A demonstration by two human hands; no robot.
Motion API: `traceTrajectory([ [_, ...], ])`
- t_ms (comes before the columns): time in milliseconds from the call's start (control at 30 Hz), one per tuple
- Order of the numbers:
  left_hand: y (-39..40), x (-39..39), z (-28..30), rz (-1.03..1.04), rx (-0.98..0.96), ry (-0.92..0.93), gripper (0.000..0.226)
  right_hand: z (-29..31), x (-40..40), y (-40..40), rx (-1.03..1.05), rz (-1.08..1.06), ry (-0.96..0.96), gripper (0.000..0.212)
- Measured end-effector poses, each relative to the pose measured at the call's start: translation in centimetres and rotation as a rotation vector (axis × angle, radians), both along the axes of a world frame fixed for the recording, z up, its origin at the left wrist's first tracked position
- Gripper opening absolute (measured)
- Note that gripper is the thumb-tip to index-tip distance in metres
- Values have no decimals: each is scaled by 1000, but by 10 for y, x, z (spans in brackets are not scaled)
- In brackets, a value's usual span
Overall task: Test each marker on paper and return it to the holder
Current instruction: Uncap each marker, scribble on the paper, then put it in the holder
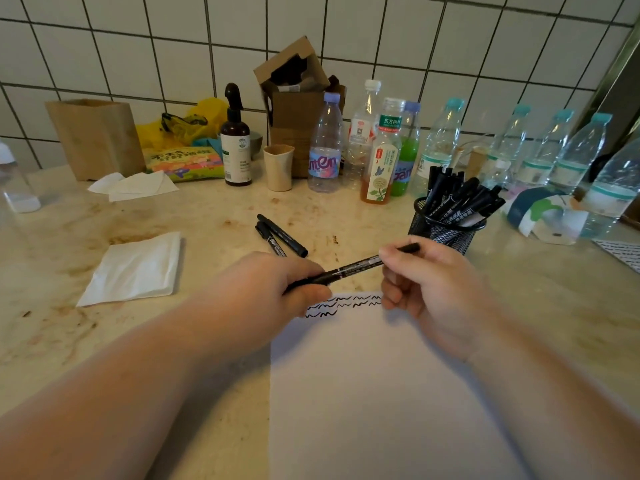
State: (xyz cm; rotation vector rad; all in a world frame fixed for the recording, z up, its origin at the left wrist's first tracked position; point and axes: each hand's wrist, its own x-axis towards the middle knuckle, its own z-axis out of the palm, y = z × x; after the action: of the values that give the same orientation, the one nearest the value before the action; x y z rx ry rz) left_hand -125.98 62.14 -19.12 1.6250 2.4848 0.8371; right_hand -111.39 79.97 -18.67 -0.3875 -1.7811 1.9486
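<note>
Holding one marker [356, 266] in both hands above the paper [381, 393].

My left hand [277, 285] is gripping one end, my right hand [422, 282] is pinching the other; the holder [446, 230] is standing just beyond.

One head-worn view looks forward and down, close over the counter [207, 209].

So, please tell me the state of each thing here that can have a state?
Marker: held level above the paper, gripped by both hands.
Left hand: closed on one end.
Right hand: closed on the other end.
Paper: flat, squiggles along its far edge, the rest blank.
Holder: upright, many markers inside.
Two markers: lying capped on the counter.
Beige cup: upright.
</note>
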Motion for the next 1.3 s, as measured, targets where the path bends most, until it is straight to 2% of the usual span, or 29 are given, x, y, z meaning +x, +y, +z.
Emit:
traceTrajectory([
  [67,1,7,3,-61,-24,8,23,0,-2,-5,-85,129,54,12],
  [133,1,10,6,-107,-24,9,29,-3,-2,-10,-59,296,25,23],
  [200,0,14,9,-129,-27,7,47,-4,-1,-14,4,381,-10,28],
  [267,-2,16,11,-124,-41,-19,54,-3,-2,-14,79,362,1,22],
  [333,-3,17,14,-145,-62,-101,42,0,-3,-13,145,337,46,16],
  [433,-3,17,19,-230,-104,-216,29,2,0,-13,166,359,106,19],
  [567,-11,12,25,-330,-189,-345,36,2,4,-12,217,371,149,19],
  [633,-20,7,28,-347,-221,-392,42,4,8,-2,143,276,205,19],
  [700,-22,2,28,-287,-147,-420,50,5,12,9,71,184,233,17],
  [767,-18,0,26,-143,-32,-375,53,3,12,14,95,127,166,16],
  [867,-6,-1,16,16,-13,-106,58,-5,4,4,185,53,-24,27],
  [933,-4,-5,7,46,-18,3,61,-8,0,-1,231,-17,-114,29],
  [1033,-5,-11,-2,42,-19,60,64,-8,-1,-1,229,-67,-186,20],
  [1100,-4,-12,-6,47,-28,74,50,-8,-1,-1,190,-66,-214,18],
  [1233,-2,-14,-12,58,-38,89,6,-11,-2,-3,218,-43,-232,16],
  [1300,-2,-15,-14,48,-34,96,9,-12,-2,-3,240,-47,-235,16],
])
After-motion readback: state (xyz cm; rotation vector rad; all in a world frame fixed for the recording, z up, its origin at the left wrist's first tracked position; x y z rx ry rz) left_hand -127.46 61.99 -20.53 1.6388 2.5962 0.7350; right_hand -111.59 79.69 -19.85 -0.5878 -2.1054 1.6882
